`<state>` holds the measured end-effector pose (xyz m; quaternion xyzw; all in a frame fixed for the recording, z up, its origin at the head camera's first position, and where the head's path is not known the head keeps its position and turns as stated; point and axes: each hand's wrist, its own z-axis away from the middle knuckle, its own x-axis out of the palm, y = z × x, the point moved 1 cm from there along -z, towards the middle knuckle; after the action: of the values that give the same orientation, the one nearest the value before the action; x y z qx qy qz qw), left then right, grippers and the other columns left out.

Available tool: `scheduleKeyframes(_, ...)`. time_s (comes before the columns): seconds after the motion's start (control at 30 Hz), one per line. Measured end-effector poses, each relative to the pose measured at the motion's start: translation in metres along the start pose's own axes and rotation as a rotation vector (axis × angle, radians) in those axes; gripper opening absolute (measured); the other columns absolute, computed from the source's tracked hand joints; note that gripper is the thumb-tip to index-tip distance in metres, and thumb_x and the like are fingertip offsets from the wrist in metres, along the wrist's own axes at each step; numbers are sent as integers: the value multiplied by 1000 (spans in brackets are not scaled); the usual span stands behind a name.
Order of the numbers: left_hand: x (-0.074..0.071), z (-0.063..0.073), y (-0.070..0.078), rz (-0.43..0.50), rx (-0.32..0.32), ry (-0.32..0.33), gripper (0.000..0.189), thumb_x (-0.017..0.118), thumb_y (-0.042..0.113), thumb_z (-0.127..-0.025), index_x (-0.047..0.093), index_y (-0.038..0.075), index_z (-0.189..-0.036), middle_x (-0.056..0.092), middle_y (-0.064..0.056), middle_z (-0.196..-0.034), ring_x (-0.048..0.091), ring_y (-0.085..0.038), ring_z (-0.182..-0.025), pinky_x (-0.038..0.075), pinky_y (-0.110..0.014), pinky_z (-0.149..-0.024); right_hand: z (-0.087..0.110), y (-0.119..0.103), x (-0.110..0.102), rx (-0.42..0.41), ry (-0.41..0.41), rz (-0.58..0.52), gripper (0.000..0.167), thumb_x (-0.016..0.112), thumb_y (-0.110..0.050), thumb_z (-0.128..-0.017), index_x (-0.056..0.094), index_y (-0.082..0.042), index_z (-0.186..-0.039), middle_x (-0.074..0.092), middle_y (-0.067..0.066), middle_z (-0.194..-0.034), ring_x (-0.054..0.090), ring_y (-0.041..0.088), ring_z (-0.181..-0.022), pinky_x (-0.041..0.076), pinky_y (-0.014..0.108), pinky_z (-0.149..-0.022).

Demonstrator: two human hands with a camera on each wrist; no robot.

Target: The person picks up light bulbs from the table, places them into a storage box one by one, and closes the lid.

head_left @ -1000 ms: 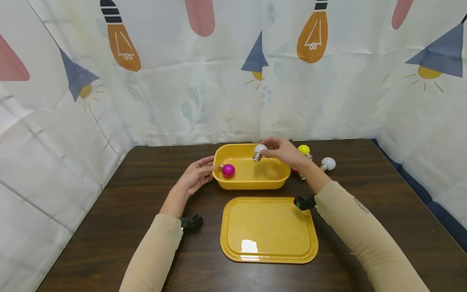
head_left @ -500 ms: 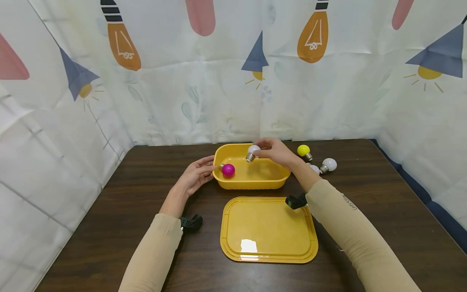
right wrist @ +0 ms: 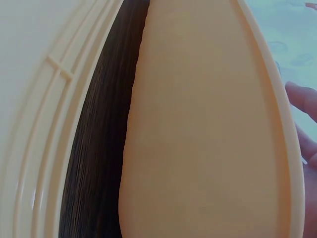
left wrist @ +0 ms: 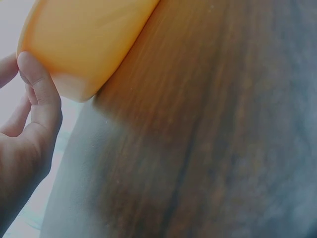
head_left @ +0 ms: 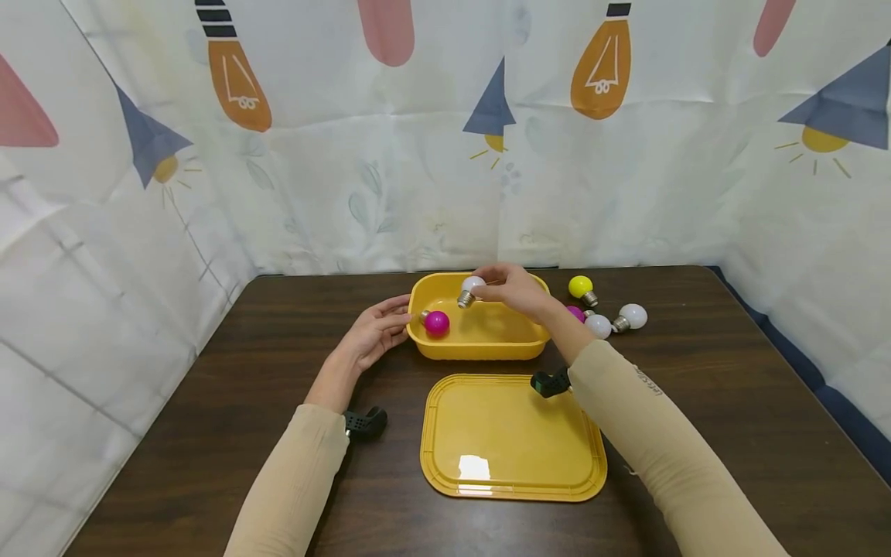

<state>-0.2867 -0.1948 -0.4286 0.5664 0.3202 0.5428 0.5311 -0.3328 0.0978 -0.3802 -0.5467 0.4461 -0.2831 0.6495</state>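
Note:
My right hand [head_left: 511, 290] pinches a white light bulb [head_left: 473, 285] by its round end, screw base pointing down, over the yellow container [head_left: 480, 352]. Inside that container, at its left, lies a magenta bulb [head_left: 437, 323]. At the container's left end, my left hand [head_left: 376, 333] touches the rim with thumb and fingers extended. The left wrist view has the left thumb [left wrist: 43, 94] against the corner of the container [left wrist: 89, 39]. In the right wrist view only some fingers [right wrist: 303, 99] appear beyond the container's far rim; the held bulb is out of sight there.
Right of the container lie a yellow bulb [head_left: 580, 287], two white bulbs, one nearer [head_left: 597, 326], and a partly hidden magenta bulb [head_left: 576, 312]. A flat yellow tray or lid [head_left: 515, 490] lies in front. A printed curtain [head_left: 418, 193] hangs behind the brown table [head_left: 209, 433].
My right hand has carried the white bulb leftward over the container, uncovering more of the bulbs at the right. The left hand has stayed at the rim.

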Motion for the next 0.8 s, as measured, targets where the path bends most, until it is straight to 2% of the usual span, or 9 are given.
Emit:
scheduleKeyframes(0.37,0,-1,1,0,-8,6,54,59,2,-104,42,3,-154,53,-21,-139,68,-20,-97,57,-27,-83,-10,4,11,-6,26,14,36,73,-16,-98,63,1,-129,63,16,-125,59,31,-112,51,45,-101)
scheduleKeyframes(0.53,1,-2,2,-14,-10,3,53,59,3,-104,41,3,-155,50,-23,-144,67,-21,-98,57,-26,-83,-11,4,14,22,54,41,37,74,-18,-97,63,-1,-129,62,14,-125,58,30,-113,52,41,-100)
scheduleKeyframes(0.8,1,-3,1,-16,-28,31,53,59,2,-104,42,4,-154,50,-23,-144,67,-20,-99,57,-26,-83,-17,4,23,48,60,34,39,74,-17,-97,62,2,-129,62,17,-125,59,30,-112,52,42,-99)
